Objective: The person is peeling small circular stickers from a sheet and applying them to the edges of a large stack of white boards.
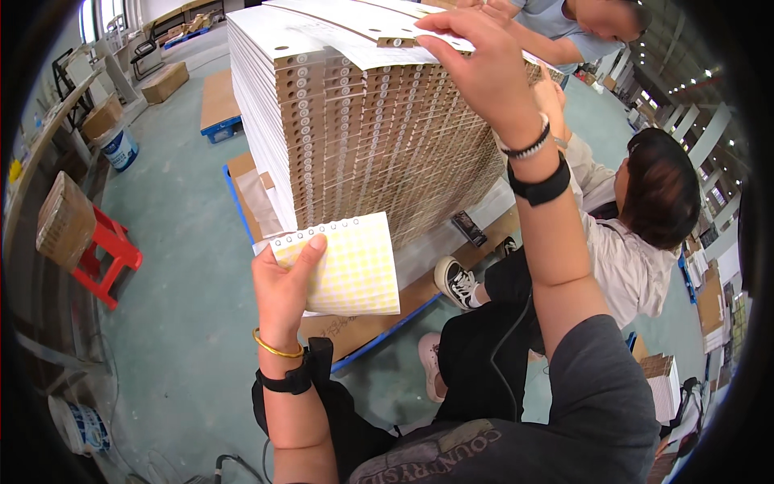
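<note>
Sheet of yellow round stickers (348, 270), at seven o'clock beneath the cardboard stack (379, 121); our left hand (284, 292) pinched its left edge; we judged it light, floppy; our right hand (476, 56) pressed fingertips atop the stack, holding nothing visible.

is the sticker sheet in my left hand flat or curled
Curled: the sticker sheet bows outward, its right edge curved, pinched at its top corner by the left hand.
</note>
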The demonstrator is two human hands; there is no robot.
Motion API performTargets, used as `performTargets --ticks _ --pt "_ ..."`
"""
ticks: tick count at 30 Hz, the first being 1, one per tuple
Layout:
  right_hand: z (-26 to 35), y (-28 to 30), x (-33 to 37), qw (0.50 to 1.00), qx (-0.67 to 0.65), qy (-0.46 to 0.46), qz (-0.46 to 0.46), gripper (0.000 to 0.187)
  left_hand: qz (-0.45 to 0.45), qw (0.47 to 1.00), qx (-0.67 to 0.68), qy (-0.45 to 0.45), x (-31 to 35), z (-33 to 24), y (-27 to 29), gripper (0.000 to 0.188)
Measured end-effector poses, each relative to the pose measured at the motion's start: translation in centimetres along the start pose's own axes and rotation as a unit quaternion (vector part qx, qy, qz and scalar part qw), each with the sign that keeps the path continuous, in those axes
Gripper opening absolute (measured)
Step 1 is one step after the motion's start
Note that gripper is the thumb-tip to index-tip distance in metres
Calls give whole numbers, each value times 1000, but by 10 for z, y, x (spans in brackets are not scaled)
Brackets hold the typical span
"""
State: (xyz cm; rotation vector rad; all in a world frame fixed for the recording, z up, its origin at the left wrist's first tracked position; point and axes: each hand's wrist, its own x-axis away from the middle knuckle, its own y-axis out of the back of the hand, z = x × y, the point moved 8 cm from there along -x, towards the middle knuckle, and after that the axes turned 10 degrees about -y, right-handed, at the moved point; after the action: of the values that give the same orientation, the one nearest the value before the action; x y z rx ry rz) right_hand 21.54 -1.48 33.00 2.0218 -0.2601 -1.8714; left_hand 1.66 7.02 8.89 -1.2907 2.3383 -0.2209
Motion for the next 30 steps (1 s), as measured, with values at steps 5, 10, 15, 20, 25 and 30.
performTargets --ticks 5,10,15,20,25,30 --pt "-10 -24 0 997 -3 -29 67 13 3 1000 -17 2 1 2 3 20" --pt "-14 -30 2 997 -24 -35 60 13 4 1000 -18 -4 1 2 1 21" --pt "-19 -31 2 997 -22 -37 59 12 10 1000 -26 -6 1 4 0 22" --pt "-17 -30 -1 998 -12 -25 59 14 8 1000 -26 -7 1 5 1 22" --pt "-12 -33 -6 996 9 13 92 16 10 999 -35 0 1 9 1 23" --pt "-12 -33 -6 996 5 16 93 14 11 1000 -25 1 0 11 -4 23"
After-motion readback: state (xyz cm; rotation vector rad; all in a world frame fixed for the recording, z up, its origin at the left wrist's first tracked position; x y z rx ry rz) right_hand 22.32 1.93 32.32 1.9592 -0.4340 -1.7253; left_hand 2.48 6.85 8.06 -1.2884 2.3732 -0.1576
